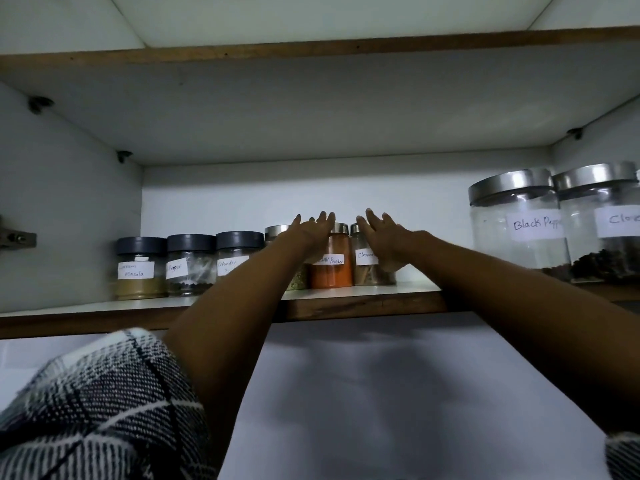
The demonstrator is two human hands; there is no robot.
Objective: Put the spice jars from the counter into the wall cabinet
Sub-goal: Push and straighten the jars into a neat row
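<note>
A row of spice jars stands on the wall cabinet shelf (363, 301). From the left: a masala jar (140, 270), a pepper jar (190, 268) and a coriander jar (235, 254), all with dark lids. Then come a steel-lidded jar of green spice (298, 280), an orange chilli powder jar (331, 268) and a cinnamon jar (367, 268). My left hand (311, 233) hovers with fingers spread in front of the green and chilli jars. My right hand (386, 240) is spread flat in front of the cinnamon jar. Neither hand grips anything.
Two big glass jars with steel lids, marked black pepper (519, 223) and cloves (602, 220), stand at the shelf's right end. Another shelf (311, 51) runs overhead. A hinge (17, 237) sits on the left cabinet wall.
</note>
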